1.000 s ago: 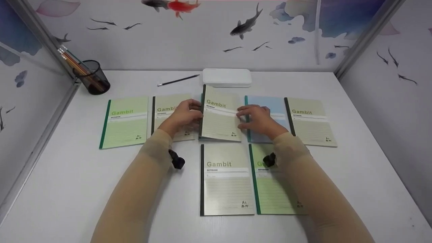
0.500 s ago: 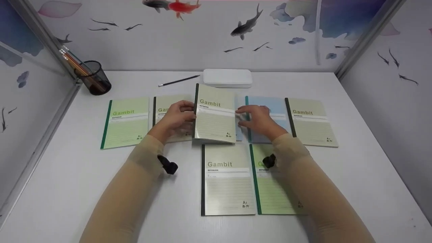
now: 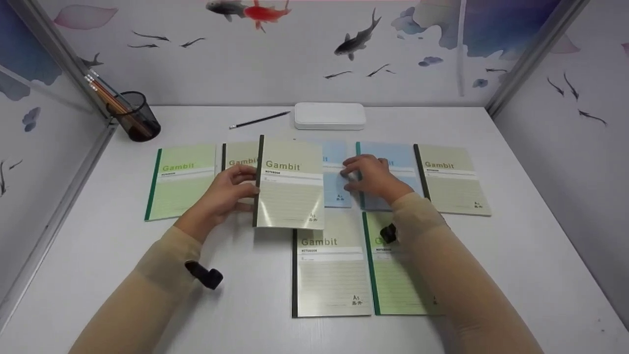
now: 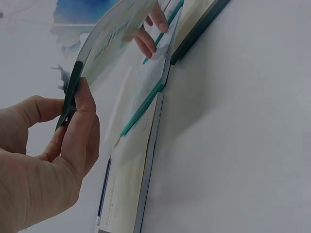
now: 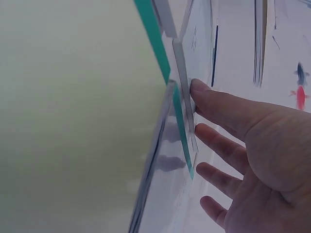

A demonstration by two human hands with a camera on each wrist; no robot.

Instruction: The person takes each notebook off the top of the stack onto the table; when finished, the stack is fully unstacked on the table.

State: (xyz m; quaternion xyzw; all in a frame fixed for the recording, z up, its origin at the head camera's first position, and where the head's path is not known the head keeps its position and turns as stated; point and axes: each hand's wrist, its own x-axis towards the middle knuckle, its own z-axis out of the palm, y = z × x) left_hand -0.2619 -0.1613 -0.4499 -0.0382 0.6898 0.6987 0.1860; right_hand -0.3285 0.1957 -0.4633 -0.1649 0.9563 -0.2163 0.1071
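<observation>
A beige Gambit notebook (image 3: 291, 196) with a black spine hangs raised over the table, partly covering the notebooks under it. My left hand (image 3: 223, 194) pinches it along the spine. In the left wrist view, thumb and fingers of that hand (image 4: 58, 145) grip the spine from both sides. My right hand (image 3: 371, 179) hovers with loosely bent fingers at the right edge of a blue notebook (image 3: 337, 184), and another blue notebook (image 3: 405, 187) lies partly beneath it. From the right wrist view, its thumb (image 5: 214, 99) is close to a notebook's edge; contact cannot be told.
A green notebook (image 3: 184, 191) and a beige one (image 3: 241, 149) lie to the left, another beige one (image 3: 452, 187) to the right. Nearer are a beige notebook (image 3: 331, 285) and a green one (image 3: 393, 285). Behind are a white case (image 3: 329, 116), pencil (image 3: 260, 119) and mesh pencil cup (image 3: 140, 120).
My left hand has carried the beige notebook left and toward me, off the middle blue notebook, which now shows. The right hand has come off the beige notebook's edge and stayed nearly in place.
</observation>
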